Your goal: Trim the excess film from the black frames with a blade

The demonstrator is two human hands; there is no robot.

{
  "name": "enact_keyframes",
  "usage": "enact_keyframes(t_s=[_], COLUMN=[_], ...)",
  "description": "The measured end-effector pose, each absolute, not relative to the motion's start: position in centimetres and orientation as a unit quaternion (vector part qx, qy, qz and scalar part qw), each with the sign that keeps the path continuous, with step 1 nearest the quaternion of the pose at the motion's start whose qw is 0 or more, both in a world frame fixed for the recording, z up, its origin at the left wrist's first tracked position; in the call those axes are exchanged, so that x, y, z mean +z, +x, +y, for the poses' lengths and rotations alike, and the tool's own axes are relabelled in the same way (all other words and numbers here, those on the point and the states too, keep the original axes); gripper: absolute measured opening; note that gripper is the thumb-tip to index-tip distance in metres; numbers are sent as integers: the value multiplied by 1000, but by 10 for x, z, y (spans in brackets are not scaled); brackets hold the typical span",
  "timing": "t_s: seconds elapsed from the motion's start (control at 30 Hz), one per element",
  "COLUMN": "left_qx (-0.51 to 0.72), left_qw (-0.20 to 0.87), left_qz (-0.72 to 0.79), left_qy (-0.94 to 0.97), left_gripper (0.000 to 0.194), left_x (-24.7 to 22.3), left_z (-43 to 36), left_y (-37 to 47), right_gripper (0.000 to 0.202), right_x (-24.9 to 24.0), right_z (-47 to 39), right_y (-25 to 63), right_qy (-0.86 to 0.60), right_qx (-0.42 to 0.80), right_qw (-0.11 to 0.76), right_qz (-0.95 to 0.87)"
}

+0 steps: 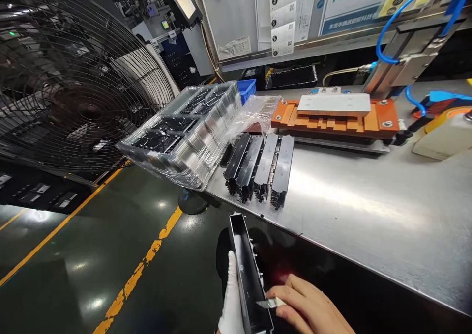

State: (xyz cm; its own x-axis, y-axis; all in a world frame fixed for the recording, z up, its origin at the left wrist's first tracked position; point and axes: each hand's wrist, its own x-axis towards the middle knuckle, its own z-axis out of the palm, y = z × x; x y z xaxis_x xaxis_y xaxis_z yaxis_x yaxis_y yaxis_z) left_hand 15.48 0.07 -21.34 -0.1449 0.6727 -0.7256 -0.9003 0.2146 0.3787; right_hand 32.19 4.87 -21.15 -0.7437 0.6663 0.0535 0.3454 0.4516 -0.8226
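Note:
My left hand, in a white glove, is closed around the left side of a long black plastic trough-shaped part. The part is tilted with its hollow side up, and small pegs stick out along its right edge. My bare right hand pinches a small knife with a pointed metal blade. Its blade lies at the right wall near the part's lower end. Most of the knife's handle is hidden by my fingers. Above, on the bench, several similar black parts stand in stacked rows.
Clear plastic trays of black parts, wrapped in film, stand at the bench's left edge. An orange fixture with a white block sits behind the steel bench surface. A large fan is at left; a bottle stands right.

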Motion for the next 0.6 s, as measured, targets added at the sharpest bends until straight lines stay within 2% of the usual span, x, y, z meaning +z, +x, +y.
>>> enact_keyframes(t_s=[0.2, 0.4, 0.6], left_qx=[601, 623, 612], left_qw=[648, 625, 633], left_qz=[445, 449, 456], left_qy=[-146, -140, -133], left_gripper=[37, 34, 38], left_x=[-230, -233, -230], left_z=[-8, -4, -2], left_y=[154, 149, 151], right_gripper=[22, 25, 25], right_x=[-226, -230, -227], right_z=[60, 58, 55], right_y=[324, 326, 326], right_qy=[-317, -310, -317], right_qx=[383, 331, 319], right_qw=[187, 183, 193], right_qz=[-847, -872, -872])
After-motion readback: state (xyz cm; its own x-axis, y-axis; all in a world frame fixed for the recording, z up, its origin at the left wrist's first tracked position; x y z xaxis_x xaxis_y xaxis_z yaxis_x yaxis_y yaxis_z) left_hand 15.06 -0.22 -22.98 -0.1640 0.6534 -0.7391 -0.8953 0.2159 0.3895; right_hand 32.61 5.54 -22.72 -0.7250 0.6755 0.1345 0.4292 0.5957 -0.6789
